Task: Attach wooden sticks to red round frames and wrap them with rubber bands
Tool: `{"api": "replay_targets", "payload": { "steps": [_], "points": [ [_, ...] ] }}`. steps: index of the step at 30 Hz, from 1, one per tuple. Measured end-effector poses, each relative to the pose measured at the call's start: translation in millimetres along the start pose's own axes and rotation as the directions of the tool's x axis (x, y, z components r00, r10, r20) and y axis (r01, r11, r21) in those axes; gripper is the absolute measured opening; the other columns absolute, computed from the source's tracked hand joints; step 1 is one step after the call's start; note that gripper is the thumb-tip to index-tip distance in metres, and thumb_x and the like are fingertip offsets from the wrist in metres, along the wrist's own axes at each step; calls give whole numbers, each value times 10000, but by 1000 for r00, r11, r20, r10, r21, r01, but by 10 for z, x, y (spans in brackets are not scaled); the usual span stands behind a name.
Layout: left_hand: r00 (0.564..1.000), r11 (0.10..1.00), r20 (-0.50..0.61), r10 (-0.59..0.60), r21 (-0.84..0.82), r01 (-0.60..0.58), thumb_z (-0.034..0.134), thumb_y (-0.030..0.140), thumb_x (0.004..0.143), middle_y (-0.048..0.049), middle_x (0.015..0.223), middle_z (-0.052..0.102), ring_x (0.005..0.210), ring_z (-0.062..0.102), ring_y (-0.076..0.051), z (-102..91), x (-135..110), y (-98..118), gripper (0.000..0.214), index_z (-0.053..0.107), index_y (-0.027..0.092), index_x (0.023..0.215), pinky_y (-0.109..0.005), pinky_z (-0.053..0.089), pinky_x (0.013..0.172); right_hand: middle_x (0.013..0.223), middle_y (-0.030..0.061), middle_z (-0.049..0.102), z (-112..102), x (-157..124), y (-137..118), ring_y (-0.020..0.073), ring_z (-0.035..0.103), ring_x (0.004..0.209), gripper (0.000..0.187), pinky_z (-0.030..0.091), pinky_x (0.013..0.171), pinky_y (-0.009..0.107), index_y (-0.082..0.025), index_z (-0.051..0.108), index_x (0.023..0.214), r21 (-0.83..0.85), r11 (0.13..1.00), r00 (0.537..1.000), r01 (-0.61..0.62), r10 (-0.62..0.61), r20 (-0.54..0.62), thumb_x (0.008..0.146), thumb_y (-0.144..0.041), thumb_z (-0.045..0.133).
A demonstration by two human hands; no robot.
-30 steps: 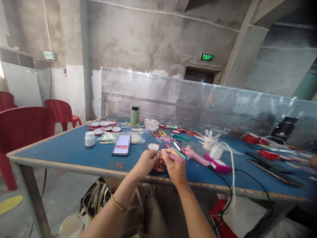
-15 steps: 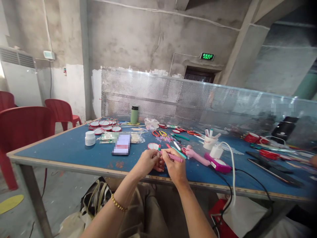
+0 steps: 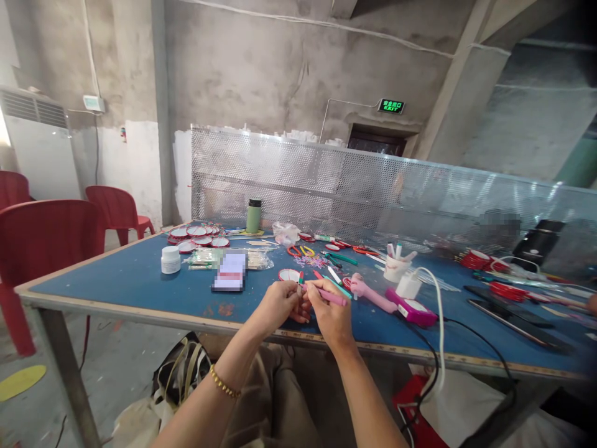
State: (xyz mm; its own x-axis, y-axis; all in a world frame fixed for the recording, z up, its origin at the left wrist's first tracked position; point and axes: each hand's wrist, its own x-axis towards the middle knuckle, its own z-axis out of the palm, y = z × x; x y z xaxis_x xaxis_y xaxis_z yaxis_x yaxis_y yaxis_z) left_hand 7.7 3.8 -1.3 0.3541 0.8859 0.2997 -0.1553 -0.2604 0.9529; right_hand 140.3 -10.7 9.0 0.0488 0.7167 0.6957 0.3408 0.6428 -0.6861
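Note:
My right hand [image 3: 330, 314] grips a pink marker pen [image 3: 332, 295], its tip end pointing left toward my other hand. My left hand [image 3: 283, 300] is closed, thumb and fingers pinched together at the pen's tip; what they hold is too small and too hidden to name. Just beyond the fingers is a small round drum-like disc [image 3: 289, 274] with a white face and red rim. A small red-and-green piece [image 3: 301, 277] shows beside it. More markers [image 3: 334, 275] lie past my right hand, near a pink glue gun [image 3: 373, 294].
A phone [image 3: 229, 271], a white jar [image 3: 170, 260] and a pile of red-rimmed discs [image 3: 198, 231] are on the left. A green bottle [image 3: 253, 216] stands behind. To the right are a cup of pens [image 3: 396, 269], a purple power strip [image 3: 415, 311] and cables. A perforated metal screen [image 3: 280, 180] borders the table.
The view has shifted very slightly. Both hands keep the same pose, with the pink marker pen still between them.

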Motion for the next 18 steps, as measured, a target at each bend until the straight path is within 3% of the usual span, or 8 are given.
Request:
{"api": "replay_targets", "payload": {
  "steps": [18],
  "points": [
    [1000, 1000, -4, -7, 3, 7, 583, 363, 804, -13, 633, 660, 551, 669, -157, 3, -7, 11, 224, 514, 172, 710, -279, 581, 576, 625, 0, 660, 6, 5, -45, 156, 638, 485, 197, 518, 487, 245, -196, 650, 758, -1, 1000, 1000, 8, -8, 2, 870, -348, 593]
  ]
}}
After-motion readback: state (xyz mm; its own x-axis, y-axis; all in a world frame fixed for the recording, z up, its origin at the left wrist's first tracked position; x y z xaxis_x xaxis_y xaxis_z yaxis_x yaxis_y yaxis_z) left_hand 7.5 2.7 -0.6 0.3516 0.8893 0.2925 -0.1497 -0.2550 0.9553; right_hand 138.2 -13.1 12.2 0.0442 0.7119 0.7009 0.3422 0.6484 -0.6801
